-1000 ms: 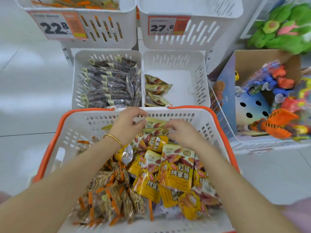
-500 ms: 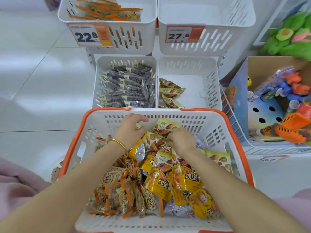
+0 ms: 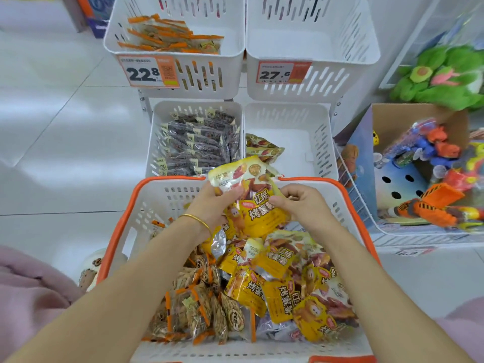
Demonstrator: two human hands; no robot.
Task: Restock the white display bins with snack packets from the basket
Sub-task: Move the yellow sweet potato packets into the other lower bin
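Head view: both hands are up over the far end of the basket (image 3: 157, 203). The left hand (image 3: 214, 203), with a gold bracelet (image 3: 199, 221) on its wrist, grips a bunch of held yellow packets (image 3: 251, 195). The right hand (image 3: 298, 203) has its fingers curled and pinches the same bunch from the other side. The bunch sits just above the far rim of the basket.

Inside the basket lie more yellow packets (image 3: 282, 284) and, on the left side, brown packets (image 3: 199, 310) with orange edges.

Just behind the basket stand two low white bins. The low left bin (image 3: 157, 132) is full of dark packets (image 3: 199, 142). The low right bin (image 3: 319, 142) has only a few packets (image 3: 262, 149). To the right of the basket is a box of toys (image 3: 419, 163).
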